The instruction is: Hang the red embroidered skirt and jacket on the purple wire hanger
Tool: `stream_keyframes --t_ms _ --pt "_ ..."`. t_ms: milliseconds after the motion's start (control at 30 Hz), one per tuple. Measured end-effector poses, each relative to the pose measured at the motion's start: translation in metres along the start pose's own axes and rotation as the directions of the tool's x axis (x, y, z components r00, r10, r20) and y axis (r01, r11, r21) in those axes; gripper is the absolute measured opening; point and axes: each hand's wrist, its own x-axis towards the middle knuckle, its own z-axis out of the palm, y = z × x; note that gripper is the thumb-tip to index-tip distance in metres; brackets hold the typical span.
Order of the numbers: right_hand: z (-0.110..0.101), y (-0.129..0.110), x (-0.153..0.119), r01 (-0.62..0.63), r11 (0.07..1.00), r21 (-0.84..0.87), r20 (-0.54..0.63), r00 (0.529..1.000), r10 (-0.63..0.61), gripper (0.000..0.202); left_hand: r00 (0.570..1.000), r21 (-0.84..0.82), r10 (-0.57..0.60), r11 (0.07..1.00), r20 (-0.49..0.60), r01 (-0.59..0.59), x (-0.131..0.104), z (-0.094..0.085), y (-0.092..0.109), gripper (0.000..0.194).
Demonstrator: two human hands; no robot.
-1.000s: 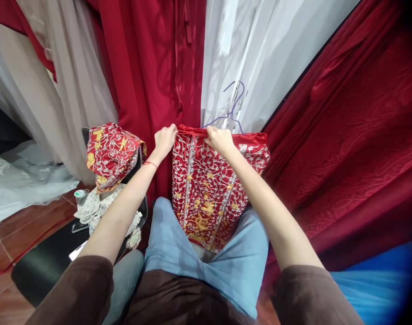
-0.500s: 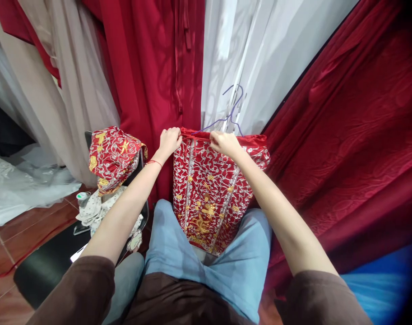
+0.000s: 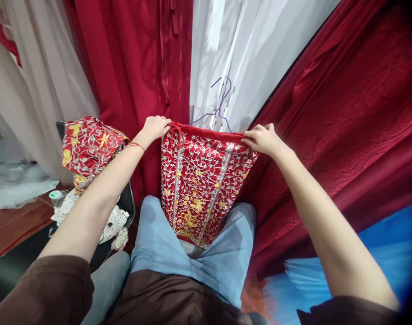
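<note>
Red cloth worked with silver scrolls and gold motifs forms the embroidered garment, stretched upright between the person's hands, its lower end between the knees of the light blue trousers. The left hand is closed on one end of its plain red waistband; the right hand pinches the other end. A purple wire hanger rises behind that band; how it is seated lower down is hidden. If the band slackened, the hanger could probably tip or slip; uneven pulling might skew the garment, and the thin red cord could snag on the wire.
</note>
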Motion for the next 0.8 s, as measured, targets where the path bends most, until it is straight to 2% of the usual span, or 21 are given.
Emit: stream_keyframes --t_ms 100,167,233,300,367,467,500,600,667,733,800 --pt "-0.002 0.002 -0.004 0.033 0.994 0.106 -0.104 0.994 -0.022 0.021 0.999 0.008 0.024 1.000 -0.047 -0.024 0.002 -0.007 0.007 0.027" --pt "-0.002 0.001 -0.007 0.020 0.975 0.221 -0.196 0.980 0.024 0.022 0.995 -0.031 -0.009 0.999 -0.103 0.006 0.006 -0.008 0.016 0.029" --pt "0.001 0.000 -0.012 -0.025 0.943 0.332 -0.329 0.934 0.141 0.024 0.986 -0.096 -0.059 0.994 -0.158 0.044 0.012 -0.006 0.025 0.032" --pt "0.008 -0.002 -0.016 -0.092 0.902 0.422 -0.431 0.855 0.289 0.026 0.979 -0.157 -0.081 0.986 -0.188 0.052 0.016 -0.002 0.032 0.033" --pt "0.016 -0.006 -0.020 -0.155 0.854 0.497 -0.428 0.812 0.396 0.028 0.981 -0.187 -0.063 0.982 -0.183 0.028 0.018 0.004 0.036 0.032" --pt "0.029 -0.017 -0.021 -0.204 0.781 0.590 -0.351 0.806 0.476 0.032 0.988 -0.188 -0.016 0.982 -0.152 -0.013 0.015 0.009 0.037 0.031" --pt "0.033 -0.022 -0.021 -0.208 0.760 0.616 -0.350 0.792 0.501 0.034 0.990 -0.180 -0.003 0.983 -0.144 -0.023 0.014 0.010 0.036 0.031" --pt "0.043 -0.035 -0.016 -0.213 0.710 0.671 -0.389 0.715 0.581 0.040 0.991 -0.158 0.060 0.984 -0.118 -0.079 0.010 0.009 0.033 0.030" --pt "0.048 -0.039 -0.011 -0.210 0.691 0.691 -0.404 0.680 0.611 0.044 0.986 -0.185 0.119 0.973 -0.114 -0.139 0.010 0.010 0.030 0.028" --pt "0.051 -0.038 -0.009 -0.201 0.684 0.701 -0.413 0.668 0.619 0.046 0.978 -0.273 0.151 0.944 -0.145 -0.186 0.009 0.014 0.028 0.025" --pt "0.052 -0.034 -0.010 -0.199 0.689 0.697 -0.412 0.676 0.611 0.047 0.971 -0.396 0.132 0.895 -0.198 -0.203 0.006 0.022 0.026 0.025"
